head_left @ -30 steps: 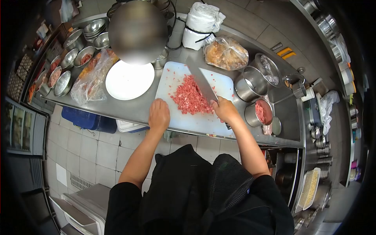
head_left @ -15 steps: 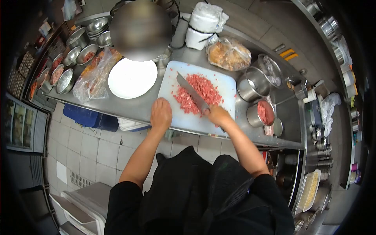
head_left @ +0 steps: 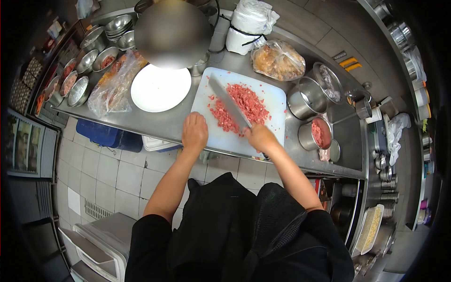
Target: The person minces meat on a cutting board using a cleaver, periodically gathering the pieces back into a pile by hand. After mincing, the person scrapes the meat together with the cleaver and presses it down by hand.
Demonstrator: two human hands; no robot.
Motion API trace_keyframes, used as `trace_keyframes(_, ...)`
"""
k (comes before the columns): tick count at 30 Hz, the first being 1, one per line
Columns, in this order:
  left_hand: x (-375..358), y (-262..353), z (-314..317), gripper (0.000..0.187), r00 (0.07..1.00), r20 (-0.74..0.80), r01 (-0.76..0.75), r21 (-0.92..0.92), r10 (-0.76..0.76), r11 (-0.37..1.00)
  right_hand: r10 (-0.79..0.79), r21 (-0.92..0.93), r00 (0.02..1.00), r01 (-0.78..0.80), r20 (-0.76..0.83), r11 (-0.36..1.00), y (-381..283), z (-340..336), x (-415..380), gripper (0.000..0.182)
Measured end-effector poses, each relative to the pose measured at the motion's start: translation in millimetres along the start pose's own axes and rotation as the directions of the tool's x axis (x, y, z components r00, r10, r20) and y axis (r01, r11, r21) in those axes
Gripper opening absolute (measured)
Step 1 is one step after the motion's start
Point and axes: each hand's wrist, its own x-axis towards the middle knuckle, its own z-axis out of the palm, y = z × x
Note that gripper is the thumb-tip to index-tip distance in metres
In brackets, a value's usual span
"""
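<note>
My right hand [head_left: 262,139] is wrapped round the handle of a broad-bladed kitchen knife [head_left: 229,102]. The blade, blurred a little by motion, slants up and left over chopped raw red meat [head_left: 251,104]. That meat is spread across a white cutting board [head_left: 221,144], with small bits scattered around the pile. At the board's lower left corner my left hand [head_left: 194,134] lies flat, palm down, by the counter's front edge, and holds nothing. Left of the board is a white round plate [head_left: 161,88].
Right of the board stand a metal pot of meat [head_left: 306,137] and a larger steel pot [head_left: 300,101]. Behind lie a bag of brown food [head_left: 278,60] and a white wrapped bundle [head_left: 244,33]. Several metal bowls [head_left: 79,94] and a plastic bag [head_left: 112,96] fill the left.
The knife's tip has swung slightly up and left over the meat, and the blade now lies more to the pile's left. My left hand stays in place. The view has shifted a little.
</note>
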Motion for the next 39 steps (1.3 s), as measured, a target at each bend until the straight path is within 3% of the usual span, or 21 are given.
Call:
trace_keyframes(3, 2.9, -3.6, 2.1, 0.012, 1.0, 0.008, -0.023, 0.033, 0.022, 0.999, 0.037, -0.003, 0.996, -0.037, 0.076, 0.999, -4.0, -15.2, 2.0, 0.04)
trace_keyframes(7, -2.7, -0.8, 4.3, 0.011, 1.0, 0.006, 0.011, 0.009, -0.011, 1.0, -0.078, -0.029, 0.994, 0.076, -0.071, 0.997, -4.8, -20.8, -11.6, 0.044)
trace_keyframes(9, -0.4, -2.9, 3.5, 0.011, 1.0, -0.014, 0.011, 0.013, -0.011, 1.0, -0.048, 0.033, 0.998, 0.05, -0.043, 0.998, -1.6, -2.0, -6.5, 0.046)
trace_keyframes(10, -1.8, -3.4, 4.3, 0.01, 1.0, -0.012, 0.006, 0.012, -0.005, 1.0, -0.063, -0.059, 0.996, 0.066, 0.056, 0.996, -2.5, 9.1, -1.8, 0.047)
trace_keyframes(11, -2.4, -3.9, 4.8, 0.009, 1.0, -0.01, -0.003, 0.01, 0.003, 1.0, -0.061, -0.055, 0.997, 0.064, 0.051, 0.996, 1.9, 9.6, 0.0, 0.047)
trace_keyframes(13, -2.5, -3.2, 1.7, 0.009, 1.0, -0.024, -0.008, 0.017, 0.008, 1.0, 0.021, -0.013, 0.989, -0.02, 0.149, 1.0, -3.4, 0.3, -0.5, 0.047)
trace_keyframes(18, -5.8, -5.2, 2.0, 0.008, 0.998, -0.054, -0.008, 0.008, 0.009, 1.0, -0.034, -0.021, 0.996, 0.036, 0.088, 0.999, -19.7, -19.4, -19.0, 0.044)
trace_keyframes(20, -5.4, -3.4, 3.8, 0.008, 0.997, -0.072, 0.008, 0.0, -0.008, 1.0, -0.151, -0.054, 0.981, 0.145, -0.123, 0.988, -21.1, -23.6, -23.0, 0.044)
trace_keyframes(23, -5.9, -5.8, 5.3, 0.008, 0.997, -0.08, 0.014, 0.004, -0.014, 1.0, -0.126, -0.1, 0.99, 0.12, -0.056, 0.988, -16.4, -1.1, -17.9, 0.044)
trace_keyframes(24, -5.7, -5.7, 5.6, 0.008, 0.996, -0.084, 0.016, 0.004, -0.015, 1.0, -0.208, -0.2, 0.977, 0.197, -0.036, 0.96, 0.0, 18.9, -4.8, 0.044)
trace_keyframes(25, -7.5, -5.3, 4.9, 0.008, 0.996, -0.083, 0.015, 0.01, -0.014, 1.0, -0.208, -0.2, 0.977, 0.197, -0.037, 0.96, 4.5, 19.4, -3.5, 0.044)
trace_keyframes(27, -4.3, -6.7, 3.8, 0.008, 0.995, -0.098, 0.012, 0.021, -0.01, 1.0, -0.057, -0.066, 0.997, 0.06, 0.046, 0.996, 8.5, 5.9, 0.4, 0.044)
trace_keyframes(29, -6.9, -4.3, 4.1, 0.008, 0.996, -0.089, 0.006, 0.028, -0.004, 1.0, -0.025, -0.1, 0.998, 0.031, 0.059, 0.995, 9.4, -11.8, 0.1, 0.043)
trace_keyframes(33, -7.9, -6.7, 5.9, 0.009, 0.999, -0.051, 0.01, 0.035, -0.008, 0.999, 0.02, -0.095, 0.999, -0.017, 0.027, 0.995, 5.8, -30.4, -0.7, 0.044)
trace_keyframes(36, -7.1, -4.1, 4.1, 0.009, 0.998, -0.067, 0.0, 0.051, 0.003, 0.999, -0.027, -0.111, 0.974, 0.002, -0.223, 0.994, 7.3, -37.2, -0.6, 0.043)
trace_keyframes(39, -7.9, -4.4, 4.8, 0.01, 0.999, -0.023, 0.027, 0.053, -0.026, 0.998, -0.014, -0.009, 0.965, 0.012, -0.261, 1.0, -3.7, -36.9, -11.2, 0.041)
